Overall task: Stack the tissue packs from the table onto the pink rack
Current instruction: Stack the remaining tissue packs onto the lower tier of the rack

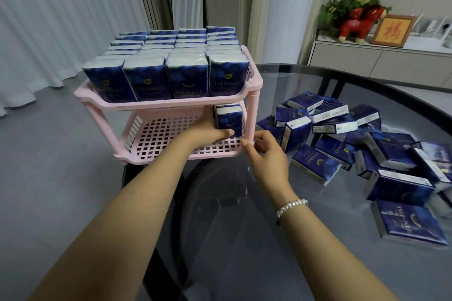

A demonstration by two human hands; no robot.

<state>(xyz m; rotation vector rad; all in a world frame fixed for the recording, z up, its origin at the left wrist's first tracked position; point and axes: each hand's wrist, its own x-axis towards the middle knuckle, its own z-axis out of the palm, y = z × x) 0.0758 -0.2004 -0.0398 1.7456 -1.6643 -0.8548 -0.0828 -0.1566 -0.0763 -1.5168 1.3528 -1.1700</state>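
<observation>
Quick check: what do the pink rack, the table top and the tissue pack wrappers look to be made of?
Rack: looks like moulded plastic, matte, with a grid-perforated lower shelf. Table top: probably tinted glass; floor and frame show through. Tissue packs: likely glossy plastic film, printed dark blue.

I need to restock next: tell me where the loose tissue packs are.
In the head view, the loose tissue packs lie heaped on the glass table, right of the pink rack and beyond the right hand.
</observation>
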